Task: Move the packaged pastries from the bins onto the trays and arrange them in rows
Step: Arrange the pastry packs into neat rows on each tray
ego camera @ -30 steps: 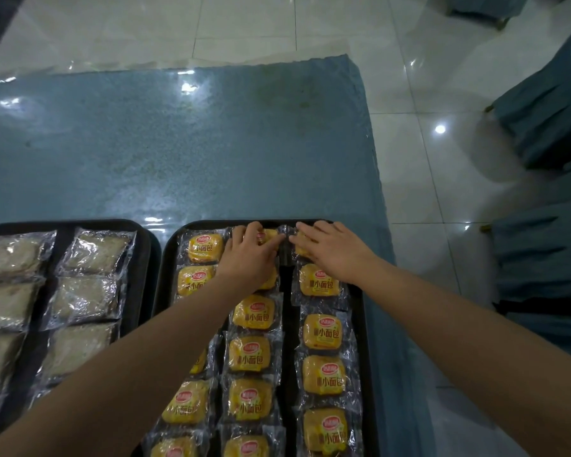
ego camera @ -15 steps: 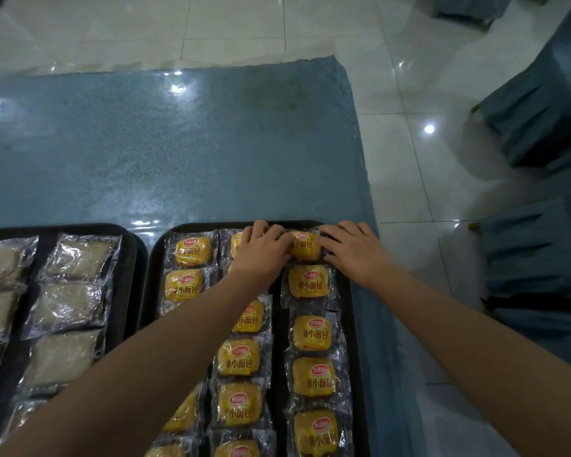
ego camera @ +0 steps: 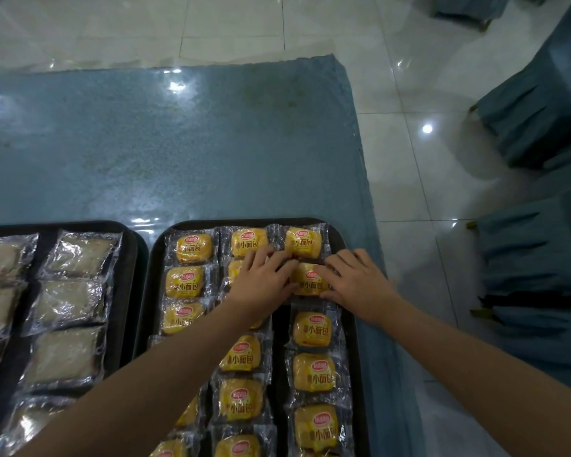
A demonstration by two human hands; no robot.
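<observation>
Now, going left to right: a left tray point(ego camera: 131, 258) holds pale wrapped pastries point(ego camera: 68, 301), and a right tray point(ego camera: 351, 321) holds yellow buns point(ego camera: 190, 248) in three rows. Since a second ago both hands have drawn back from the far row, which now sits complete. The left hand point(ego camera: 261, 285) lies flat on the second row. The right hand point(ego camera: 356, 285) touches the bun point(ego camera: 310, 282) between them. Neither grip holds anything; fingers are extended, nudging.

Blue-clothed table point(ego camera: 178, 153) under clear plastic, glossy white tiled floor point(ego camera: 409, 94), blue-covered chairs point(ego camera: 541, 103) at right.
</observation>
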